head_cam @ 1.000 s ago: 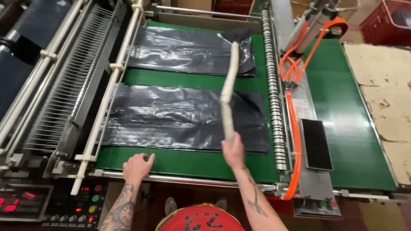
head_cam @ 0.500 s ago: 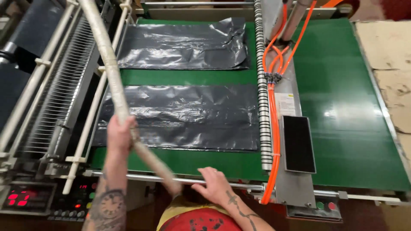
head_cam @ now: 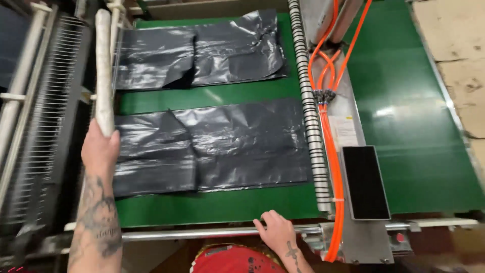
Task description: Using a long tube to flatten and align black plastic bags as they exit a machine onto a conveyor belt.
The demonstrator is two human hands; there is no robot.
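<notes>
My left hand grips the near end of a long white stick that points away from me along the left edge of the green belt. The hand is over the left end of the nearer stack of black plastic bags, which lies flat on the belt. A second stack of black bags lies farther back. My right hand rests with fingers spread on the metal rail at the belt's front edge and holds nothing.
A striped roller and a bundle of orange cables run along the belt's right side, next to a black pad. White bars and a grille stand at the left. A second green belt lies at the right.
The stick went from my right hand to my left hand and swung over to the belt's left edge. My right hand dropped onto the front rail. The view moved closer.
</notes>
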